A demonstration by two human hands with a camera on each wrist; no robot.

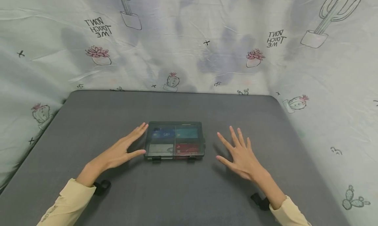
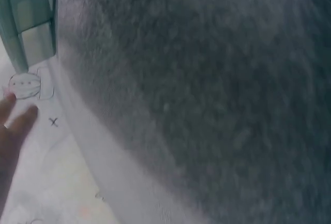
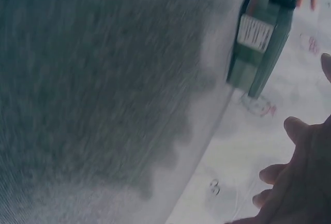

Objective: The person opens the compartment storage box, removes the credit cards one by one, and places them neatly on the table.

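Observation:
A flat, see-through dark green plastic case [image 1: 175, 140] lies closed on the grey table. Through its lid show several cards in separate sections: blue, teal, whitish and red. My left hand [image 1: 121, 152] is at the case's left side, fingers straight and thumb spread; whether the fingertips touch it I cannot tell. To the right of the case, my right hand [image 1: 242, 155] hovers with fingers spread, apart from it and holding nothing. In the right wrist view, a white label with dark print [image 3: 255, 32] shows on the case's side.
The grey table [image 1: 177, 193] spreads around the case on all sides. Behind and beside it hangs a pale cloth [image 1: 177, 32] printed with cacti and mirrored lettering. A dark strap device [image 1: 101, 187] sits at the left wrist, another [image 1: 260, 201] at the right.

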